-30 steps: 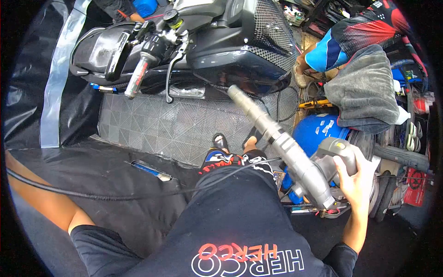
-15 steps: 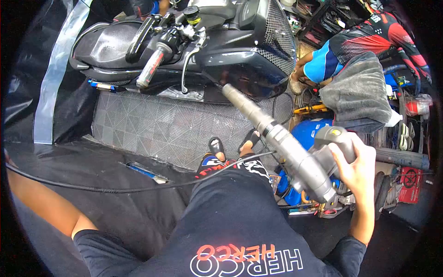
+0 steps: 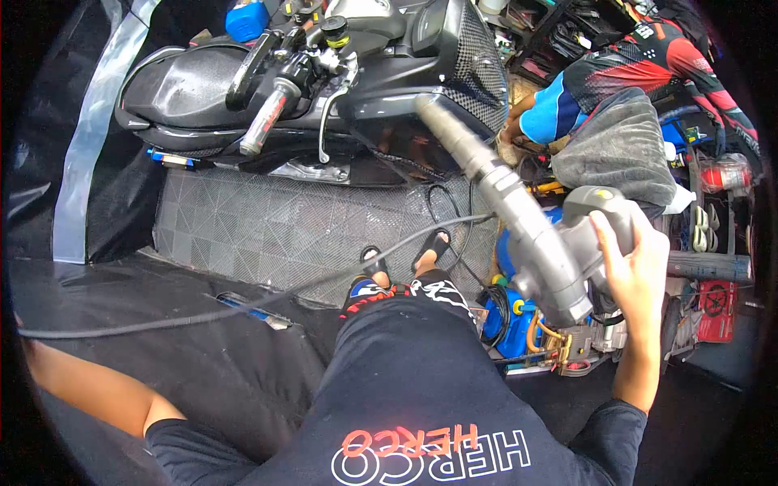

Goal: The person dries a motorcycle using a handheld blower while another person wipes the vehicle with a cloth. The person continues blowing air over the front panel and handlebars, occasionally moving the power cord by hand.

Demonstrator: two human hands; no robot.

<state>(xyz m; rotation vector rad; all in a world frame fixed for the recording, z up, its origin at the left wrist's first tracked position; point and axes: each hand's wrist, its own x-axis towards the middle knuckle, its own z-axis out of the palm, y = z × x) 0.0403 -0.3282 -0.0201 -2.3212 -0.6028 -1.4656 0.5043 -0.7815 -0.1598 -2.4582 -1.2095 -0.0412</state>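
Observation:
A grey handheld blower (image 3: 531,227) is in my right hand (image 3: 636,263), whose fingers are wrapped round its handle. Its long nozzle points up and left, and the tip overlaps the dark side fairing of a black motorcycle (image 3: 186,89) in this view. From the blower a black cable (image 3: 243,301) stretches across in front of me to my left hand (image 3: 27,344) at the left edge. The cable hangs in the air and runs into that hand, whose fingers are mostly lost in the dark border. The motorcycle's handlebar grip (image 3: 266,121) sticks out toward me.
A person (image 3: 624,65) in a red and black shirt bends at the upper right, beside a grey towel (image 3: 620,150). A blue machine (image 3: 510,324) with hoses stands right of my feet. Grey patterned matting (image 3: 243,219) covers the floor; a black sheet (image 3: 162,300) lies left.
My right hand and the blower have moved slightly up and right, the nozzle tip rising over the fairing. My left hand has shifted lower in view, and the cable lies at a different slant.

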